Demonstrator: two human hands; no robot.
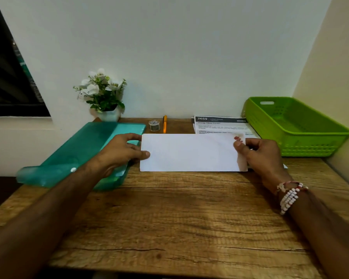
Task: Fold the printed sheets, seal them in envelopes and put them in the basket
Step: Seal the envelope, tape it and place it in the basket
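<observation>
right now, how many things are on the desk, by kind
green basket: 1
teal folder: 1
white envelope: 1
pile of printed sheets: 1 (number of sheets cannot be told)
orange pen: 1
small clear jar: 1
flower pot: 1
Total: 7

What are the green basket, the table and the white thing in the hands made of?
The green basket looks like plastic: glossy, with moulded holes in its walls. The table is wood or a wood-look top, matte, with grain lines and knots. The white envelope looks like paper: thin, flat, matte.
</observation>
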